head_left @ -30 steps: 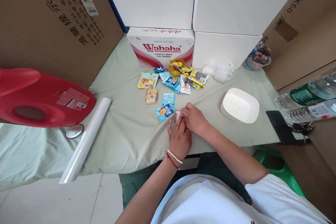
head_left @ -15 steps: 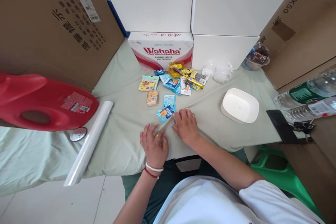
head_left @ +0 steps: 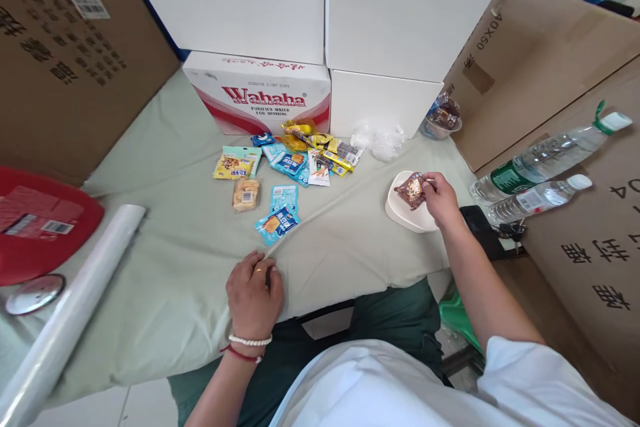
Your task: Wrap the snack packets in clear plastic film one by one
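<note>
My right hand [head_left: 440,199] pinches a brown snack packet [head_left: 411,191] by its edge, over the white plastic bowl [head_left: 397,212]. I cannot tell whether the packet touches the bowl. My left hand [head_left: 255,293] rests on the cloth near the front edge, its fingers loosely curled and the thumb apart, with no object visible in it. Just beyond it lie two blue snack packets [head_left: 278,224], overlapping. Behind them are a biscuit packet [head_left: 246,195] with a barcode and a yellow-green snack packet [head_left: 235,163].
A pile of mixed snacks [head_left: 310,155] sits before the Wahaha carton [head_left: 260,103]. Crumpled clear plastic [head_left: 380,141] lies beside it. Water bottles [head_left: 540,203] stand to the right; a plastic film roll [head_left: 75,307] and red jug [head_left: 45,227] are at left.
My right hand has moved right from beside the blue packets to the bowl, now holding the brown packet. My left hand's fingers have curled in. The view has turned right.
</note>
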`<state>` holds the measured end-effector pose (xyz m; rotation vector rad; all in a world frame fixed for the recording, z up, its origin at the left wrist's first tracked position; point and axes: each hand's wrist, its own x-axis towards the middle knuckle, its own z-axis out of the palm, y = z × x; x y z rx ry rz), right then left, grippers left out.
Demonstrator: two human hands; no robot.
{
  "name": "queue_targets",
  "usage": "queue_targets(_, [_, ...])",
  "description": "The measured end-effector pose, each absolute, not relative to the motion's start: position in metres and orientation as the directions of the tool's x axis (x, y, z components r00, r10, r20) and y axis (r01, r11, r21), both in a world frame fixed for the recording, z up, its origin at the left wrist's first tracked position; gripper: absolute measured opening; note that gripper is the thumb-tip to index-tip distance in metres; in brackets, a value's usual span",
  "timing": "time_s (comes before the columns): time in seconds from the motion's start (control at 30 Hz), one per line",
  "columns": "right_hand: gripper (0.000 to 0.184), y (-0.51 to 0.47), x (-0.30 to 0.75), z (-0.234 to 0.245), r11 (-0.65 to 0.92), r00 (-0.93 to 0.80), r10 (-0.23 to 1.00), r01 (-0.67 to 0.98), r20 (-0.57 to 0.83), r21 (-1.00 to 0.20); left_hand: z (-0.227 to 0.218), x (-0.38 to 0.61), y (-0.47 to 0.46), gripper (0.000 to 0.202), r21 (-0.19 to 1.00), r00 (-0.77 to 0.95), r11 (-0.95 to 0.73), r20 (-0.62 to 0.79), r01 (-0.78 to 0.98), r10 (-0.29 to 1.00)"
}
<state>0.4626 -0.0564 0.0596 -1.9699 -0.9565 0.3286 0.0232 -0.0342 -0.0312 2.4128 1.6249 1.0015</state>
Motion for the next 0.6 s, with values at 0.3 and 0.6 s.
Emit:
queue_targets(0.3, [0.027,-0.022,0.462,0.034,-0.459,0.564,0.826,0.660,-0.011,-0.595,-0.031,0.024,-0.035,0.016,0.389,0.221,-0.437,0.488,0.811,0.844])
queue_targets(0.6, [0.019,0.025,0.502,0.071,-0.467,0.606,0.770,0.749,0.199,-0.471,-0.033,0.022,-0.036,0.011,0.412,0.164,-0.446,0.563,0.794,0.810])
